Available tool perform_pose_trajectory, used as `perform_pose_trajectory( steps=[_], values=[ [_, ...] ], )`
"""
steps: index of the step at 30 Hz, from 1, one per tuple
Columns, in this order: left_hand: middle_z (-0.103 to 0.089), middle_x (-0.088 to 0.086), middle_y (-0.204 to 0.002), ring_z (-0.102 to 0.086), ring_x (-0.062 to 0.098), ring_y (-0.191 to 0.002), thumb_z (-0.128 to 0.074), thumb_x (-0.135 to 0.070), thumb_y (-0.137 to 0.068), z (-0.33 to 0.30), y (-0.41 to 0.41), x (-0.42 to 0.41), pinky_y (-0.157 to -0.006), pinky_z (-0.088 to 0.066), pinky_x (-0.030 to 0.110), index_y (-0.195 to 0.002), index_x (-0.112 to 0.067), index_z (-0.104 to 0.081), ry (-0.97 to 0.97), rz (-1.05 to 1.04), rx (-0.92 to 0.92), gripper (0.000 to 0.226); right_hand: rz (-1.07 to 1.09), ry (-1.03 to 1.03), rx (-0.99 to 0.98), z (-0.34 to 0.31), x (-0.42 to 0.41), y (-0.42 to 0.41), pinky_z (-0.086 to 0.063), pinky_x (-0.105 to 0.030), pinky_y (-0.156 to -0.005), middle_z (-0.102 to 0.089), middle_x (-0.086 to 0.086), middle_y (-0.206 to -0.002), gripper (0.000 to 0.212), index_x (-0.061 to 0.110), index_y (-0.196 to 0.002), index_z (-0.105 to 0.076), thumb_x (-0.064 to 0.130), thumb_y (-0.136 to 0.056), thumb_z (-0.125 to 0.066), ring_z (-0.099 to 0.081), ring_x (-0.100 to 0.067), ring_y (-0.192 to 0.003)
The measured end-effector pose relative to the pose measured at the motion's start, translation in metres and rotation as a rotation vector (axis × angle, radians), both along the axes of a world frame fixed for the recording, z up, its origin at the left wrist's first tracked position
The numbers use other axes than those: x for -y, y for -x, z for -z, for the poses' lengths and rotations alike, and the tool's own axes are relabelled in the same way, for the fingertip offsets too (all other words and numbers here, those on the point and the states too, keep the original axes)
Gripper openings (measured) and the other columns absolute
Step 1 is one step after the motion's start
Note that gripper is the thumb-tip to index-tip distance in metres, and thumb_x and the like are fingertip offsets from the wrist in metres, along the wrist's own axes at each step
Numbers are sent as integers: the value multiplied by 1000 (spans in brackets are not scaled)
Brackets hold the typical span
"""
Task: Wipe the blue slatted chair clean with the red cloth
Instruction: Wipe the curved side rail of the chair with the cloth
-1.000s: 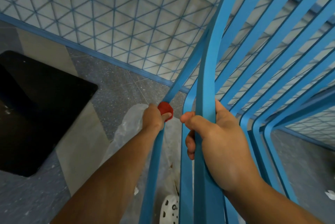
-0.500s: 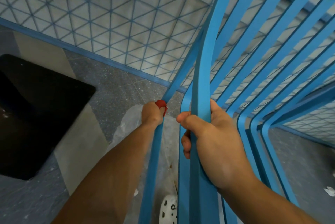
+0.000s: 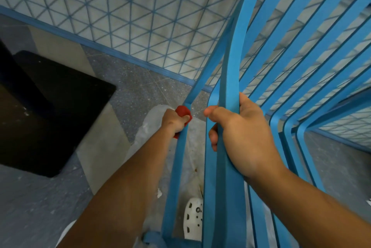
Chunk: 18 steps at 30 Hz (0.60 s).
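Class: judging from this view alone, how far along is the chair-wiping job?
Done: cannot be judged; no slat looks visibly cleaner. In hand: left hand presses the bunched red cloth against a thin bar of the blue slatted chair; right hand grips a slat. Left: probably the other slats.

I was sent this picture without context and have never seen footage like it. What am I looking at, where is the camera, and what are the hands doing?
There is no machine here: a person wears a camera on the head, looking down at their own arms. The left hand grips a red cloth against a thin bar of the blue slatted chair. The right hand grips a thicker chair bar, probably to steady it. Below lie a grey speckled floor, a black mat and a clear plastic sheet.
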State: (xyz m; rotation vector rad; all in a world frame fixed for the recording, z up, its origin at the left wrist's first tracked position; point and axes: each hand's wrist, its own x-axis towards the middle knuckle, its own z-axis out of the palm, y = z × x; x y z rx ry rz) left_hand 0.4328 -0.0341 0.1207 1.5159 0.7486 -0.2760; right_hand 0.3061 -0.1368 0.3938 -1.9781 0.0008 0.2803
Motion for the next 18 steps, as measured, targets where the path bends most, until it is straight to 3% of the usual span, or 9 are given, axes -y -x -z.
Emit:
perform_pose_trajectory(
  steps=[4, 7, 13, 18],
  values=[
    [-69, 11, -87, -67, 20, -63, -79, -29, -86, -1, 53, 3, -34, -45, 25, -113, -3, -62, 53, 11, 45, 41, 14, 23, 24, 5, 0, -2, -48, -34, -50, -52, -1, -50, 9, 15, -94, -57, 11, -92, -66, -52, -18, -47],
    [-69, 8, -80, -68, 19, -60, -79, -29, -87, 1, 95, 4, -37, -47, 25, -109, -5, -62, 88, 71, 34, 36, 10, 17, 36, 7, 0, -1, -49, -36, -53, -53, 2, -50, 10, 14, -94, -57, 11, -92, -67, -53, -20, -50],
    [-66, 5, -107, -70, 23, -87, -82, -35, -83, 9, 133, 10, -45, -54, 26, -119, -19, -54, 53, 109, 21, 49, 12, 14, 28, 4, -1, 0, -49, -34, -50, -52, 1, -56, 10, 13, -94, -57, 9, -92, -65, -53, -18, -48],
    [-64, -1, -97, -64, 13, -75, -82, -32, -84, 4, 107, 17, -45, -46, 24, -112, -19, -54, -55, 63, 105, 42, 22, 10, 19, 4, -1, 1, -48, -33, -49, -51, -1, -58, 9, 11, -97, -57, 9, -93, -65, -52, -16, -46]
  ],
)
